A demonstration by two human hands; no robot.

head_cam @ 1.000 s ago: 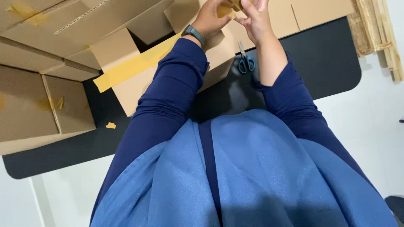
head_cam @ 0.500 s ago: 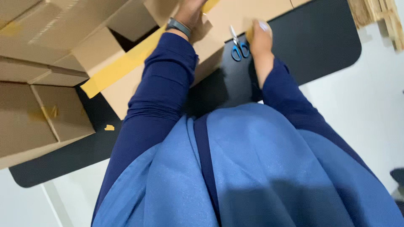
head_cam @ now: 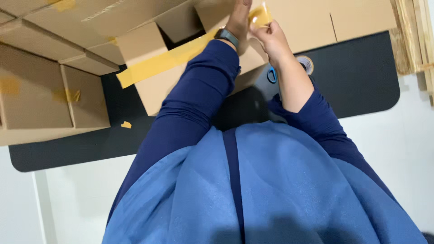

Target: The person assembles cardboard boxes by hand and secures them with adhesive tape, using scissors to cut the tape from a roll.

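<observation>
- Pinched in the right hand point(head_cam: 270, 38): glossy yellow tape point(head_cam: 261, 16), a short curled strip, held just above the fingers.
- Left hand point(head_cam: 238, 18): flat, fingers extended, pressed on the matte cardboard box point(head_cam: 158, 86) beside the tape; grasps nothing.
- Below the right wrist: blue-handled scissors point(head_cam: 271, 75) and a tape roll point(head_cam: 307, 63) on the black mat point(head_cam: 357, 77).

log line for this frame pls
left hand: pressing cardboard box | right hand: holding yellow tape piece | scissors: on black mat

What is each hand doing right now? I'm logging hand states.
Left hand: flat and open, pressing on the cardboard box.
Right hand: closed, pinching a piece of yellow tape.
</observation>
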